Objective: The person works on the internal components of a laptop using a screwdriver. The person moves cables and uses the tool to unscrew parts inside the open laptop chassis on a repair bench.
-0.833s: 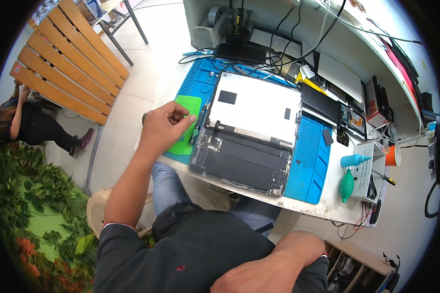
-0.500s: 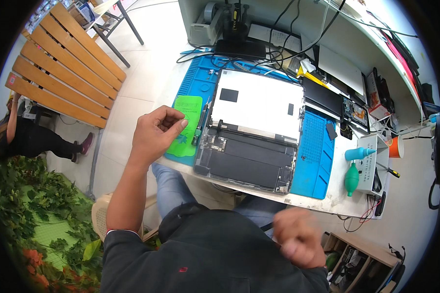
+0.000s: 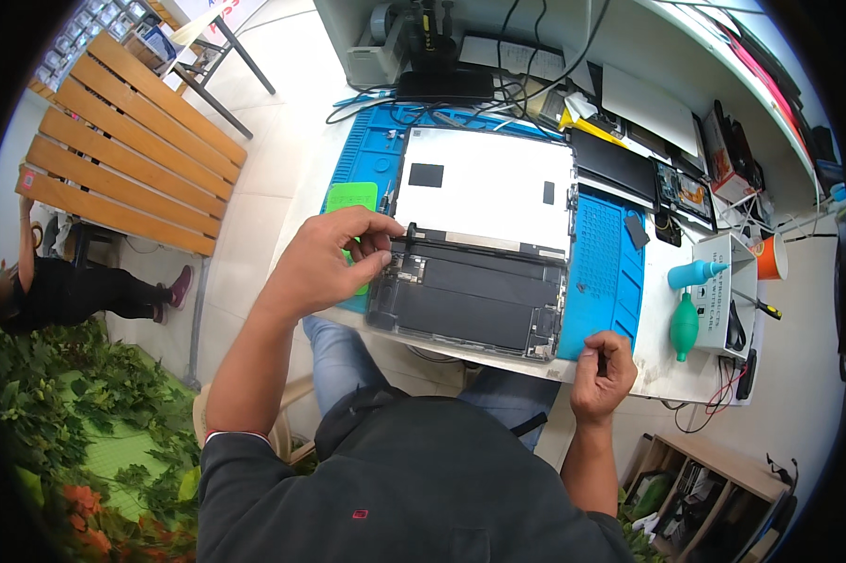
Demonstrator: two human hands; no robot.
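Looking down through the head camera, I find the opened tablet [image 3: 479,305] lying flat, a thin rectangular shell filled with matte black slabs, a smooth white panel [image 3: 493,183] along its far half. At the tablet's left edge is the left hand [image 3: 334,258], index finger and thumb apart; I cannot tell whether it grips anything. By the tablet's near right corner, the right hand [image 3: 603,377] curls loosely, its grasp hidden from me. Beneath the tablet spreads a ribbed blue mat [image 3: 610,244]; left of the tablet, partly behind the left hand, shows a flat green sheet [image 3: 352,195]. Right of the tablet are a bulbous green blower [image 3: 685,327] and an orange cup [image 3: 771,256].
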